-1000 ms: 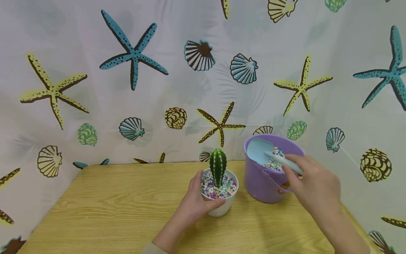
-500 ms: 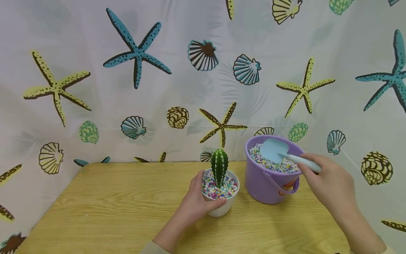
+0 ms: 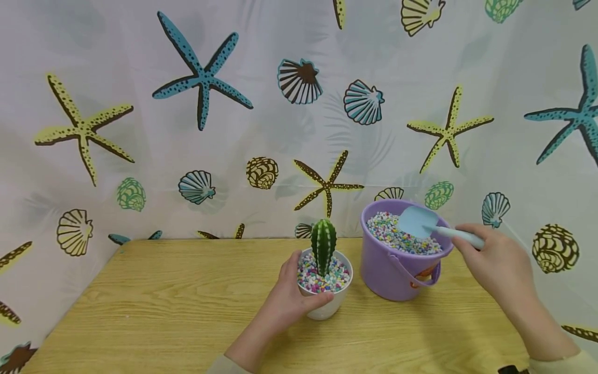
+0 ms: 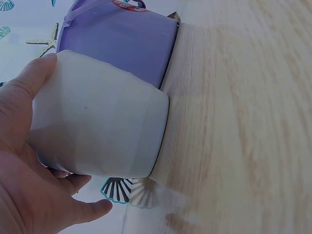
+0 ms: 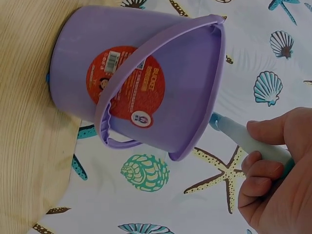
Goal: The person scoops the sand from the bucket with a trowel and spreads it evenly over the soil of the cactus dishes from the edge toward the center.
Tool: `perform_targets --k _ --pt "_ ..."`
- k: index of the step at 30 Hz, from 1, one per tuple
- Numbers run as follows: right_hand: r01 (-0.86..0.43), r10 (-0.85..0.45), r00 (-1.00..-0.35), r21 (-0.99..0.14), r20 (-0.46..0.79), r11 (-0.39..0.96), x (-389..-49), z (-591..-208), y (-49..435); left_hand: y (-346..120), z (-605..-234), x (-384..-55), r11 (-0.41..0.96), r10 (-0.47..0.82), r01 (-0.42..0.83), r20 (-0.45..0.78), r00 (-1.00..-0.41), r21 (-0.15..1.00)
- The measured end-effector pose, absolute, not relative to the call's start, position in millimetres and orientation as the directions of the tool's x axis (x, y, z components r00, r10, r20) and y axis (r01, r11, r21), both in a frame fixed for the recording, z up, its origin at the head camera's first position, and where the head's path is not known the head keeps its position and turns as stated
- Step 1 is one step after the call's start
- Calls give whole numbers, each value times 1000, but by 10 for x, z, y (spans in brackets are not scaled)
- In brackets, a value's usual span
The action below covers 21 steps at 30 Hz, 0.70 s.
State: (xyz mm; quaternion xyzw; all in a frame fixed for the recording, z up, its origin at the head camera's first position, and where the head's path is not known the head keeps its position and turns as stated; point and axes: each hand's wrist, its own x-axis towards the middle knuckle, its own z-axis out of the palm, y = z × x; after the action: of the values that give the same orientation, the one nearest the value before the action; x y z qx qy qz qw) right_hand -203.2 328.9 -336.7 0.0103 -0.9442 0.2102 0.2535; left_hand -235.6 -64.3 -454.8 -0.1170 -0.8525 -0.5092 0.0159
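A green cactus stands upright in a white plant pot filled with multicoloured pebbles. My left hand holds the pot near its rim, thumb in front and fingers round the left side. To the right stands a purple bucket holding more of these pebbles. Over its opening is the blade of a light blue toy shovel. My right hand grips the shovel's handle just right of the bucket's rim. Its blade is hidden behind the bucket in the right wrist view.
Pot and bucket stand close together on a wooden table. A white curtain printed with starfish and shells hangs behind and at the sides. The bucket's handle hangs down its outside. A small black object shows at the lower right.
My right hand and the shovel have moved right, the blade going from the bucket's left rim to over the pebbles further right. My left hand keeps its hold on the pot.
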Motion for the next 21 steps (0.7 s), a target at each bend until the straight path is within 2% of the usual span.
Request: perform_targets --k 12,21 --pt "-64 87 -934 -403 346 913 -2127 -3326 3464 -622 -4570 -2386 461 185 200 126 -975 865" --pt "-65 64 -954 -411 293 909 -2214 -3326 3518 -630 -4548 -2365 462 187 219 148 -971 859"
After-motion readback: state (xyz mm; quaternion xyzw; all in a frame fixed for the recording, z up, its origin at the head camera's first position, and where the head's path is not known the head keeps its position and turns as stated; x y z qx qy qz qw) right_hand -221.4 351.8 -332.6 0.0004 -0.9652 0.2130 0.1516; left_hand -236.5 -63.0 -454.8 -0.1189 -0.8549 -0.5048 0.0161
